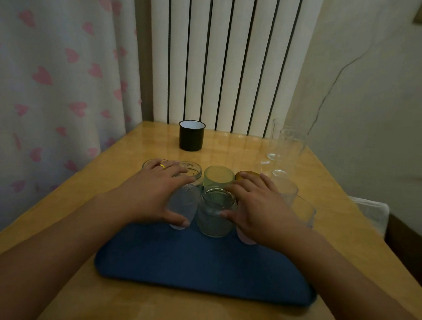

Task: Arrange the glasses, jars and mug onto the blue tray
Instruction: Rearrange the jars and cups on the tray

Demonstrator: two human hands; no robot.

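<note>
Blue tray (194, 269): lies on the wooden table (346, 245), nearest the viewer, its near half bare.

Left hand (155, 193): fingers and thumb curled round a clear dimpled glass (183, 203) standing at the tray's far edge.

Right hand (259, 208): curled over a pale glass (245, 238) at the tray's far edge, the thumb touching the clear jar (216, 212) that stands between the two hands; whether it grips the glass cannot be told.

Behind these, a row on the table: two clear jars (191, 170) partly under the left hand, a green glass (218, 177), an amber piece (248, 176) partly hidden.

To the right: several clear tumblers (288, 190), then tall clear glasses (287, 146) near the wall.

Farthest: black mug (191, 135), white inside, upright, alone before the radiator (222, 57). Heart-print curtain (46, 66) at left.
</note>
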